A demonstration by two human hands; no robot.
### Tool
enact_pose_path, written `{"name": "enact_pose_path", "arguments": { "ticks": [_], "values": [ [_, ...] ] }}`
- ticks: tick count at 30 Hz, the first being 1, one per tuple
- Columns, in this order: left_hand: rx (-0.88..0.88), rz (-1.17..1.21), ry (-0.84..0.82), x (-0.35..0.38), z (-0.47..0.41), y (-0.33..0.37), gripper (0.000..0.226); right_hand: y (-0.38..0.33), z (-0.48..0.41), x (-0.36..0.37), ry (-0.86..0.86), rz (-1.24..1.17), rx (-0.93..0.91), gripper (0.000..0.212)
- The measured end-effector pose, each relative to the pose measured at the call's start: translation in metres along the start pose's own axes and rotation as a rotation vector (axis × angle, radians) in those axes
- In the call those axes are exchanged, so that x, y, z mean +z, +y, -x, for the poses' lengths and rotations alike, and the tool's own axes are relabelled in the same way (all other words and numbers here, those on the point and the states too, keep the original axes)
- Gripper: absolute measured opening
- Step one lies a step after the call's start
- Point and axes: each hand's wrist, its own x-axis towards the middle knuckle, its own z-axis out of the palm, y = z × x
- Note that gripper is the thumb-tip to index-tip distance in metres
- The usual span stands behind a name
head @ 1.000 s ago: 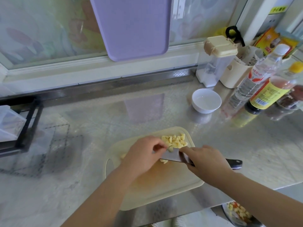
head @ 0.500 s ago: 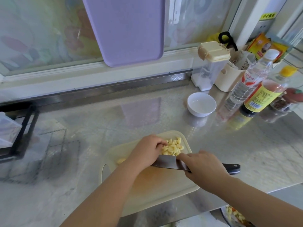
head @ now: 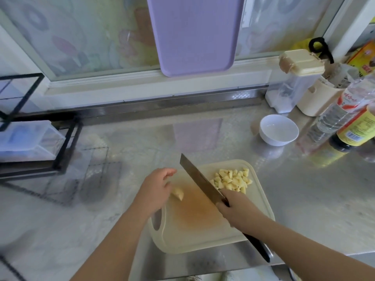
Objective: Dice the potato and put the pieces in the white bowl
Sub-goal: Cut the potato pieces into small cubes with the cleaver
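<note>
The right hand (head: 235, 209) grips the knife (head: 200, 179), blade angled across the cutting board (head: 203, 236). The left hand (head: 156, 189) rests loosely open beside an uncut potato chunk (head: 178, 194). Diced potato pieces (head: 232, 180) lie at the board's far right corner. The white bowl (head: 279, 129) stands apart on the counter (head: 304, 189), near bottles (head: 332, 118); nothing lies between.

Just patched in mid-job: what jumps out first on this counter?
The knife draws the eye first, gripped in the right hand and slanting across the cutting board. Right of the blade sits a heap of diced potato; left of it, one uncut potato chunk lies by the left hand. The white bowl waits farther back on the right, with no potato in it.
</note>
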Motion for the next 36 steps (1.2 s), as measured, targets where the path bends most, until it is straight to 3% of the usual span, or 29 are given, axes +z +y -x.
{"name": "enact_pose_path", "arguments": {
  "ticks": [4, 17, 25, 30, 36],
  "values": [
    [0.059, -0.225, -0.208, 0.013, 0.005, -0.014, 0.049, -0.006, 0.001, 0.024, -0.026, -0.018, -0.001, 0.014],
    [0.138, -0.259, -0.014, 0.055, 0.017, 0.002, 0.027, 0.019, 0.002, 0.018, 0.158, 0.078, 0.145, 0.011],
    [0.014, 0.036, -0.02, 0.061, 0.021, -0.004, 0.039, 0.009, 0.009, 0.015, 0.17, 0.056, 0.12, 0.013],
    [-0.106, 0.221, -0.054, 0.057, 0.024, -0.006, 0.034, -0.005, 0.013, 0.016, 0.165, 0.119, 0.088, 0.021],
    [-0.138, 0.244, -0.016, 0.06, 0.023, -0.006, 0.023, -0.018, 0.025, 0.015, 0.099, 0.263, 0.014, 0.017]
  ]
}}
